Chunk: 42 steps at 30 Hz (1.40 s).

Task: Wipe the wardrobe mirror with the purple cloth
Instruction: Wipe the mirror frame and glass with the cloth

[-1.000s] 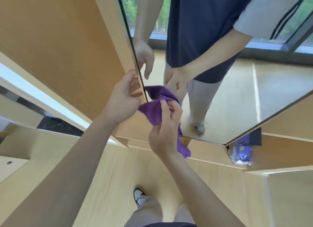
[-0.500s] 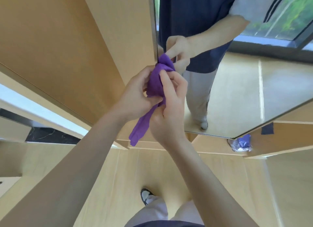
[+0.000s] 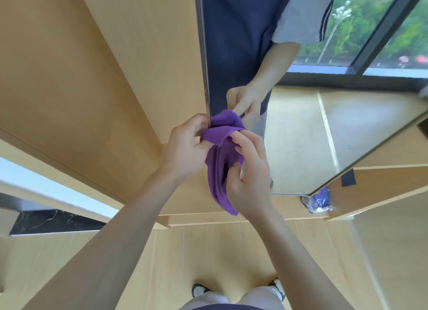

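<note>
The purple cloth (image 3: pixel 220 161) hangs bunched in front of the wardrobe mirror (image 3: pixel 301 129), its top fold right at the mirror's left edge. My left hand (image 3: pixel 185 147) pinches the cloth's upper left part beside the mirror frame. My right hand (image 3: pixel 247 170) grips the cloth from the right, fingers curled over the top fold and thumb pressed into the hanging part. The cloth's lower end dangles below my right wrist. The mirror reflects a person's dark shirt, an arm, a hand and the cloth.
Light wooden wardrobe panels (image 3: pixel 104 78) stand left of the mirror. A plastic-wrapped purple package (image 3: pixel 318 199) lies on the floor at the mirror's lower corner. A dark tape patch (image 3: pixel 348 177) is stuck on the wood nearby. My shoes (image 3: pixel 199 290) stand on the wooden floor.
My left hand left the mirror's edge and joined the right on the cloth. Both hands shifted their grip, and the cloth's dangling end went from below my left hand to under my right wrist.
</note>
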Available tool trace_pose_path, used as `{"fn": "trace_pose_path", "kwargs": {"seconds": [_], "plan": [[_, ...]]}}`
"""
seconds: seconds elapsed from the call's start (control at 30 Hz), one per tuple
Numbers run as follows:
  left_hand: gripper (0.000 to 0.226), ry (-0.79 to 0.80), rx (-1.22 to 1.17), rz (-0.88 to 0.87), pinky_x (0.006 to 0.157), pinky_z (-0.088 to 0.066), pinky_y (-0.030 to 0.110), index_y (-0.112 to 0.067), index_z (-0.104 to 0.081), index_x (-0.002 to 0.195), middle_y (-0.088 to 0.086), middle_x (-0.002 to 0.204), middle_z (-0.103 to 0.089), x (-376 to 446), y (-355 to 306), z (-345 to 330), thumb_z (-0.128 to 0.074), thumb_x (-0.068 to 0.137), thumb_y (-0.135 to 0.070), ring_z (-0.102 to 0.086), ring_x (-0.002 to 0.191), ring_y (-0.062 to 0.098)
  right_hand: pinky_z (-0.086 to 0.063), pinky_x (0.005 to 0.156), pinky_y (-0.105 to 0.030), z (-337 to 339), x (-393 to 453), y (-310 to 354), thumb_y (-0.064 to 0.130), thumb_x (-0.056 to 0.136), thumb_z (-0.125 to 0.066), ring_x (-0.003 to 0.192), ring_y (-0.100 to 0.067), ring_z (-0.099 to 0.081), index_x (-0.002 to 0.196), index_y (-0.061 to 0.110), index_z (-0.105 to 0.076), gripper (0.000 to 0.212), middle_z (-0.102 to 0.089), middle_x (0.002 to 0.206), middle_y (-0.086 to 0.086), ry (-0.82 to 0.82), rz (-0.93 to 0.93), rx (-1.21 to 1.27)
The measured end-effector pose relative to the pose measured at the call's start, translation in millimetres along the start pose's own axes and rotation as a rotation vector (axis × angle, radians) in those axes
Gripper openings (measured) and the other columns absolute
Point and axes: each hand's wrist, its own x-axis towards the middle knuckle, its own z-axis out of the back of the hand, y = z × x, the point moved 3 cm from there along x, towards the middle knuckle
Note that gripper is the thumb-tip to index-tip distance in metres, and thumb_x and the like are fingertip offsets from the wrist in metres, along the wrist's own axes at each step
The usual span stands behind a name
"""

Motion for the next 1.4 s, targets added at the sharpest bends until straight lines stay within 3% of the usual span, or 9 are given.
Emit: {"fn": "trace_pose_path", "kwargs": {"seconds": [0.13, 0.23, 0.43, 0.7, 0.87, 0.97, 1.07, 1.23, 1.4], "plan": [[0.011, 0.038, -0.05, 0.035, 0.063, -0.051, 0.026, -0.025, -0.064, 0.081, -0.008, 0.076, -0.069, 3.3, -4.9, 1.5, -0.07, 0.09, -0.026, -0.058, 0.066, 0.007, -0.046, 0.102, -0.028, 11.0, -5.2, 8.6, -0.016, 0.071, -0.039, 0.124, -0.013, -0.048, 0.137, 0.003, -0.05, 0.07, -0.049, 0.134, -0.008, -0.003, -0.003, -0.023], [0.032, 0.056, 0.023, -0.009, 0.058, -0.047, 0.031, -0.018, -0.064, 0.081, 0.002, 0.073, -0.067, 8.8, -11.9, 3.2, -0.06, 0.084, -0.049, -0.048, 0.06, 0.013, -0.046, 0.091, -0.022, 13.3, -18.1, 16.4, -0.013, 0.073, -0.043, 0.112, -0.008, -0.051, 0.129, 0.002, -0.049, 0.058, -0.048, 0.126, -0.008, -0.109, -0.021, -0.035], [0.032, 0.055, 0.101, -0.033, 0.061, -0.05, 0.043, -0.023, -0.061, 0.074, 0.01, 0.072, -0.063, 7.7, -23.6, 4.8, -0.056, 0.082, -0.053, -0.052, 0.068, 0.036, -0.049, 0.074, -0.047, -14.1, -18.8, -3.0, 0.012, 0.082, -0.051, 0.092, -0.026, -0.054, 0.117, 0.016, -0.052, 0.035, -0.051, 0.11, -0.001, 0.07, -0.092, -0.252], [0.02, 0.173, 0.053, 0.044, 0.085, -0.058, 0.04, -0.014, -0.064, 0.095, -0.001, 0.091, -0.075, 0.2, -17.4, 8.1, -0.069, 0.078, -0.006, -0.072, 0.085, 0.019, -0.047, 0.074, -0.042, -61.9, -31.1, -40.4, 0.005, 0.086, -0.057, 0.097, -0.032, -0.047, 0.108, 0.014, -0.05, 0.025, -0.049, 0.11, -0.01, -0.055, -0.234, -0.338], [0.023, 0.182, 0.038, 0.02, 0.085, -0.057, 0.039, -0.017, -0.058, 0.101, -0.006, 0.086, -0.067, -4.5, -20.9, 9.5, -0.064, 0.08, -0.012, -0.069, 0.082, 0.02, -0.046, 0.086, -0.035, -83.5, -68.9, -83.7, -0.009, 0.081, -0.049, 0.109, -0.029, -0.046, 0.112, 0.007, -0.061, 0.037, -0.053, 0.118, -0.011, -0.03, -0.445, -0.231], [0.01, 0.118, 0.091, 0.004, 0.07, -0.049, 0.014, -0.02, -0.062, 0.098, -0.013, 0.079, -0.063, -3.8, -22.7, 6.4, -0.066, 0.09, -0.016, -0.063, 0.069, -0.001, -0.043, 0.06, -0.029, -94.9, -82.2, -97.9, -0.001, 0.069, -0.047, 0.075, -0.025, -0.053, 0.073, 0.023, -0.05, 0.025, -0.048, 0.077, 0.001, 0.026, -0.678, -0.105], [0.002, 0.067, 0.141, 0.023, 0.07, -0.042, 0.005, -0.019, -0.063, 0.094, -0.014, 0.083, -0.066, -1.0, -18.9, 5.4, -0.062, 0.095, -0.018, -0.062, 0.073, -0.003, -0.033, 0.053, -0.018, -103.5, -85.3, -108.3, 0.002, 0.073, -0.05, 0.068, -0.016, -0.046, 0.076, 0.021, -0.038, 0.023, -0.037, 0.07, 0.008, 0.132, -0.823, -0.153], [0.01, 0.055, 0.193, 0.017, 0.074, -0.044, 0.005, -0.01, -0.066, 0.1, -0.007, 0.094, -0.07, 0.7, -19.0, 5.5, -0.061, 0.097, -0.019, -0.064, 0.083, 0.0, -0.037, 0.07, -0.025, -104.3, -93.1, -126.7, 0.006, 0.085, -0.061, 0.084, -0.017, -0.051, 0.087, 0.028, -0.049, 0.025, -0.054, 0.093, 0.0, 0.229, -0.885, -0.152], [0.01, 0.05, 0.182, 0.0, 0.086, -0.049, 0.02, -0.011, -0.065, 0.101, -0.011, 0.094, -0.069, -2.3, -17.0, 4.1, -0.061, 0.097, -0.019, -0.066, 0.093, 0.009, -0.029, 0.061, -0.023, -89.3, -85.2, -129.0, 0.0, 0.087, -0.055, 0.063, -0.009, -0.047, 0.071, 0.025, -0.062, 0.03, -0.052, 0.068, 0.011, 0.057, -0.922, -0.031]]}}
